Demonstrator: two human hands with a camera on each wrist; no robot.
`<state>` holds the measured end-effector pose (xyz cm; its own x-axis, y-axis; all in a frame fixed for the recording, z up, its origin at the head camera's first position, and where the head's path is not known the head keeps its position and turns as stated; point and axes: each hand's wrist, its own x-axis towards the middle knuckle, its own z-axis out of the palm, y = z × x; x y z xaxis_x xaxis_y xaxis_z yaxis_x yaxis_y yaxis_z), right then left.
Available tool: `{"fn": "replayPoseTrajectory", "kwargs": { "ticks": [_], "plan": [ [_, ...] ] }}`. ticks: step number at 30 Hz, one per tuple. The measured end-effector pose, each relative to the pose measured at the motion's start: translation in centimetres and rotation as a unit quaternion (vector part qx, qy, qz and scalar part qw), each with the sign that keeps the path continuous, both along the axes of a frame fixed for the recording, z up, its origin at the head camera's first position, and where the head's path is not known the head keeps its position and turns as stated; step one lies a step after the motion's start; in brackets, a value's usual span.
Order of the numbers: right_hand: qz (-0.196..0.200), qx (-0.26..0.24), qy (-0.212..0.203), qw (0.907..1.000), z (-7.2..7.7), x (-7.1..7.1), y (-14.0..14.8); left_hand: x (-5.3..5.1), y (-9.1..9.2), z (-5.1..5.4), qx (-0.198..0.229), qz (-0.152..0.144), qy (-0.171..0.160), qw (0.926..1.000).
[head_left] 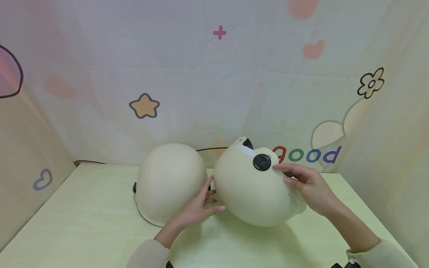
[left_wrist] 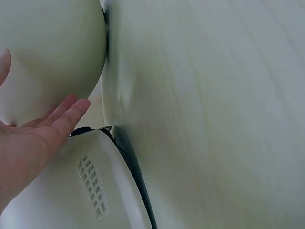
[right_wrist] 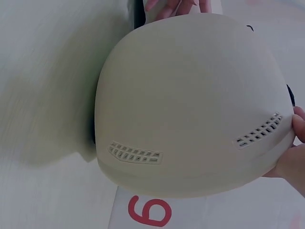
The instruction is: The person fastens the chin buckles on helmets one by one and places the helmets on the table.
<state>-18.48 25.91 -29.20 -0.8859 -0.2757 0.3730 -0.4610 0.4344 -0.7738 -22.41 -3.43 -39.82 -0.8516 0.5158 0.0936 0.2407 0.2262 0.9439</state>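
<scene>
Two cream helmets sit side by side. The left helmet (head_left: 171, 178) stands dome up. The right helmet (head_left: 251, 190) is tipped on its side, with a round black fitting (head_left: 262, 162) facing up; its vents show in the right wrist view. My right hand (head_left: 310, 186) grips that helmet's right edge with fingers and thumb; part of the grip is hidden. My left hand (head_left: 197, 208) is between the two helmets, its fingers spread and fairly straight beside the tipped one. In the left wrist view the left hand (left_wrist: 35, 143) has its palm toward the tipped helmet; contact is hard to tell.
Both helmets rest on a pale wood-grain table (head_left: 83, 223). Behind it hangs a light curtain (head_left: 187, 85) printed with a star, hearts and the word "good". A thin dark cord (head_left: 212, 149) runs behind the helmets.
</scene>
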Motion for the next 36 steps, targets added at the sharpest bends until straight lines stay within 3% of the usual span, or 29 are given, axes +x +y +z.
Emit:
{"fn": "replayPoseTrajectory", "kwargs": {
  "ticks": [4,10,14,17,22,26,36],
  "plan": [
    [-0.006,-0.02,-0.002,0.9998,-0.3,-0.2,-0.4,0.0,-0.2,0.0,0.016,0.001,0.002,0.9999],
    [-0.045,-0.02,-0.026,0.9984,-0.5,-0.1,-0.2,-0.1,-0.4,0.1,0.024,0.002,0.009,0.9997],
    [-0.055,-0.057,-0.053,0.9954,-0.8,-0.1,0.1,-0.1,-0.3,0.0,0.029,0.003,0.008,0.9995],
    [-0.038,-0.131,-0.085,0.987,-1.1,-0.2,0.4,-0.1,-0.3,0.0,0.025,0.006,0.006,0.9996],
    [-0.016,-0.238,-0.124,0.9633,-1.3,-0.4,1.0,-0.2,0.1,-0.1,0.009,0.008,0.0,0.9999],
    [-0.014,-0.268,-0.141,0.9529,-1.3,-0.5,1.4,-0.5,0.7,-0.2,0.002,0.009,-0.002,1.0],
    [-0.007,-0.299,-0.155,0.9416,-1.5,-0.1,1.9,-0.8,1.6,-0.6,0.019,0.01,-0.013,0.9997]
  ]
}}
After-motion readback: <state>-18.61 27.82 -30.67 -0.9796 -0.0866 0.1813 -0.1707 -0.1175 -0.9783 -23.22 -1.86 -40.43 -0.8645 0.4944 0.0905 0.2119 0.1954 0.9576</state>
